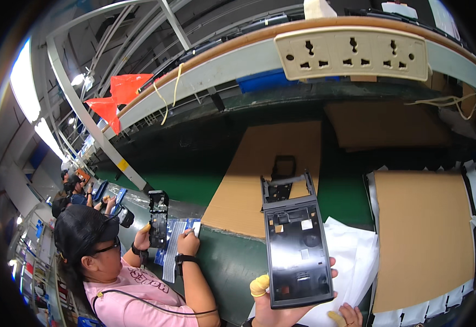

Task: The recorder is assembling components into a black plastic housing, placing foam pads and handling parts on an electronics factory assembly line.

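My left hand [284, 315] is closed around the lower end of a black plastic housing [299, 250], thumb on one side and fingertips on the other. The housing is a long shallow tray with an open frame at its far end and is held tilted up above the table. A yellow finger cot covers the thumb. At the lower edge, my right hand [350, 315] shows only partly, fingers apart, beside loose white sheets [350, 261]; nothing shows in it. Another black frame part [284, 166] lies on a cardboard sheet [238, 191] behind the housing.
A cardboard-topped stack [423, 240] with white wrapped edges stands at right. On the left, a co-worker in pink [134, 289] holds a similar black part [158, 218] and a pen-like tool. A socket strip [352, 53] is fixed to the shelf above the green table [227, 261].
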`<state>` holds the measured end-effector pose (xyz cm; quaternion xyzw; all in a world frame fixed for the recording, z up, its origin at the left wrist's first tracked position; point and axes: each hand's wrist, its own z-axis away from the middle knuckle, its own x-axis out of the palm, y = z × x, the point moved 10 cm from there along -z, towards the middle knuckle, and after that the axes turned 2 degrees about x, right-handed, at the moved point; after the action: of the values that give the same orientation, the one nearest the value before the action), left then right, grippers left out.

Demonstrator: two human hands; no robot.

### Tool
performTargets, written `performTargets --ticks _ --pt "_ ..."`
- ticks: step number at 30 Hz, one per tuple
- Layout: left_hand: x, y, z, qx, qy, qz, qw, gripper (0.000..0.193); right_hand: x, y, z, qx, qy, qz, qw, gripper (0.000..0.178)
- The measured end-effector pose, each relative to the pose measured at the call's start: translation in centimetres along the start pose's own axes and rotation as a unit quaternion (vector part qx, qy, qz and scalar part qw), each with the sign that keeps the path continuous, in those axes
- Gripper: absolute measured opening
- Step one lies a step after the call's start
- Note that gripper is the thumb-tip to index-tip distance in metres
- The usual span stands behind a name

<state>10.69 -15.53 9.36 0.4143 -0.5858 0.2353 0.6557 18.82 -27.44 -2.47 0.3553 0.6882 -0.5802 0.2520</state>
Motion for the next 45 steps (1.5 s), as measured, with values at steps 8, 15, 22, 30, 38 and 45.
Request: performTargets --ticks 8,15,22,30,38,45 --pt "-0.1 5.8 1.1 0.185 0.046 -0.71 0.678 0.067 1.0 0.5 0.3 0.011 -0.024 -0.016 1.0 0.046" --pt "-1.4 12.4 -0.7 0.316 0.189 -0.866 0.339 0.052 0.1 0.1 0.4 0.005 -0.02 -0.021 1.0 0.048" --pt "-13.3 25.3 -8.4 0.316 0.265 -0.785 0.463 0.051 0.3 -1.2 0.6 -0.024 -0.015 -0.019 0.999 0.051" --pt "-11.9 21.1 -17.6 0.14 0.324 -0.909 0.224 0.053 0.9 0.4 0.8 -0.018 -0.014 -0.017 1.0 0.052" --pt "5.7 -20.6 -20.4 -0.071 -0.405 -0.855 0.316 0.038 0.8 0.9 0.7 -0.002 -0.016 -0.077 0.997 0.052" --pt "7.7 -44.5 -20.5 0.098 -0.454 -0.857 0.224 0.045 2.1 4.7 2.5 -0.014 0.055 -0.01 0.998 0.06"
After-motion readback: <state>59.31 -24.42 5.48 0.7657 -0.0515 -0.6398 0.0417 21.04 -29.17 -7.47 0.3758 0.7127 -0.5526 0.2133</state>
